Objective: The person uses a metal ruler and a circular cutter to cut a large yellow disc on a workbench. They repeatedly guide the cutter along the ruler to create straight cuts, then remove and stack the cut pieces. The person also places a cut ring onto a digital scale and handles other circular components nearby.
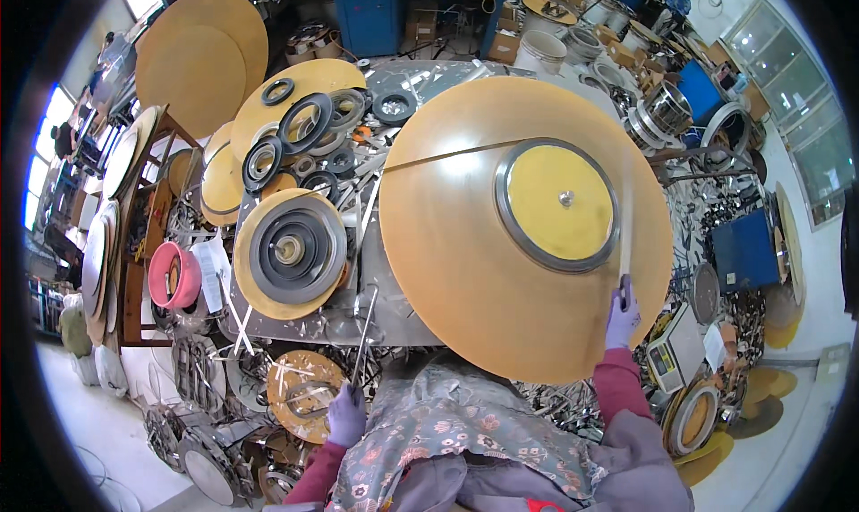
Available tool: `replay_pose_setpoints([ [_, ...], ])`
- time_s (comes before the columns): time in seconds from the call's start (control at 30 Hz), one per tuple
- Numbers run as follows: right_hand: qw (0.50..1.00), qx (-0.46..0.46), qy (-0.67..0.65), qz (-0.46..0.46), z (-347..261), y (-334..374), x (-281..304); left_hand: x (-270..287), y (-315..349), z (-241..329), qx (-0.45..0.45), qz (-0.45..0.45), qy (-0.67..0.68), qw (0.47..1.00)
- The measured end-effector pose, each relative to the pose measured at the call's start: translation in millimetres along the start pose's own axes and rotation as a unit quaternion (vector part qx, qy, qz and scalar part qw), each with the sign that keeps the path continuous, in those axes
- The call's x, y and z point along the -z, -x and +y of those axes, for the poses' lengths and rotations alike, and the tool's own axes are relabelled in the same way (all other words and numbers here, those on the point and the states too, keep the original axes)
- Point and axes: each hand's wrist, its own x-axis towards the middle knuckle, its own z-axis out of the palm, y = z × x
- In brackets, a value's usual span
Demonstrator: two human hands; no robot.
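My two gloved hands are well apart. The left hand (346, 413) is wrapped round a thin rod (365, 333) pointing up past the bench's front edge; the right hand (623, 320) is clamped on the dark near end of a long strip (627, 203). I've got the big disc (438, 270) filling the right part of the bench (371, 320), its lower rim running past the bench edge toward the apron (465, 413). Right hand sits over the disc's lower right, near the rim. Long strip passes just beside the grey ring (506, 221); can't tell if it touches the disc. Widest stretch of disc surface for moving: left of and below the ring. Left of the disc, room is tight: loose scraps, then a ring stack (259, 243). Left hand is beside a round board (286, 369) with pale scraps on it.

Materials: disc is tan, round, smooth, with a glossy highlight and a thin dark line across its upper left. Grey ring looks metallic, framing a flat yellow plate (546, 226) with a small shiny knob (565, 198). Apron is floral cloth; gloves pale purple. Pink bowl (159, 275) far left, rounded.
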Motion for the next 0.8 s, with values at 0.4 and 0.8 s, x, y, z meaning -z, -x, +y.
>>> replay_pose_setpoints([
  [0.4, 0.962, -0.019, 0.265, -0.060, 24.1, -33.3, 13.1, 4.8, -92.4, 108.1, -0.066, -0.014, -0.193, 0.979],
  [0.8, 0.961, 0.037, 0.262, -0.074, 35.2, -56.1, 18.0, -76.0, -197.8, 239.0, -0.298, 0.027, -0.124, 0.946],
])
